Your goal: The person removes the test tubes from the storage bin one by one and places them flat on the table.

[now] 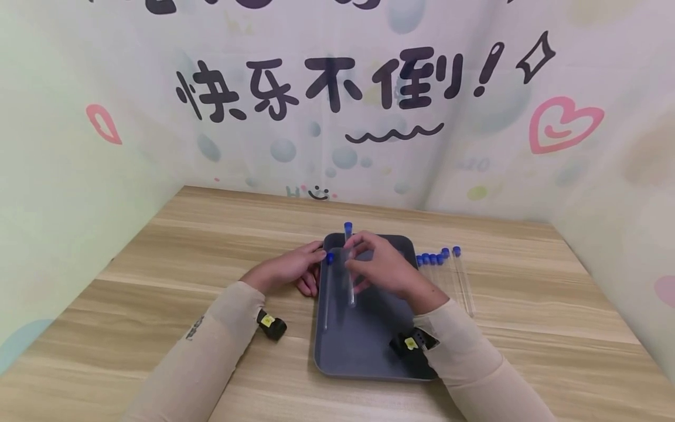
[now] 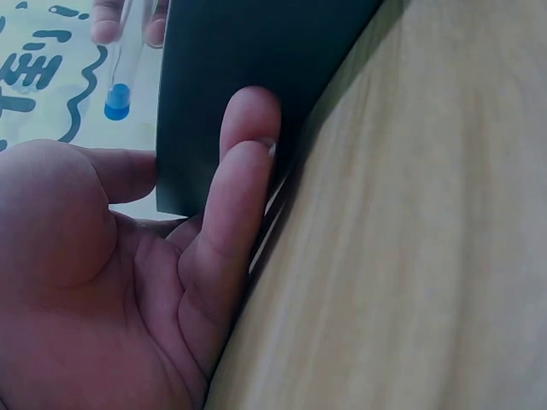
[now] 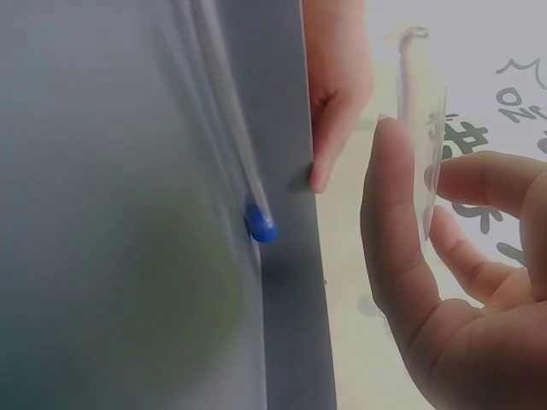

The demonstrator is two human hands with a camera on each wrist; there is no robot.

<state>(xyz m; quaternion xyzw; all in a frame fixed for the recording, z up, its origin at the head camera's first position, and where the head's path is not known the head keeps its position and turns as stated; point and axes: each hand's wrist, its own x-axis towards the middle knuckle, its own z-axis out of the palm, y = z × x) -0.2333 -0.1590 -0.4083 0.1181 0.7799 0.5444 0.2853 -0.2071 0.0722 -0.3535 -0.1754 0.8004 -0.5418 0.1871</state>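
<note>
The right hand (image 1: 382, 266) pinches a clear tube with a blue cap (image 1: 348, 258) between thumb and fingertips and holds it above the far part of the dark tray (image 1: 364, 346), cap toward the tray's far edge. One capped tube (image 1: 327, 287) already lies along the tray's left edge. The left hand (image 1: 297, 271) rests with nearly straight fingers against that left edge near the far corner, steadying the tray on the wooden surface (image 1: 158, 281). To do this well, I judge the held tube should come down level and parallel to the one lying there, just beside it, with the fingers letting go only once it rests flat, since a round tube rolls easily. More capped tubes (image 1: 443, 264) lie in a row on the surface just off the tray's right edge.
</note>
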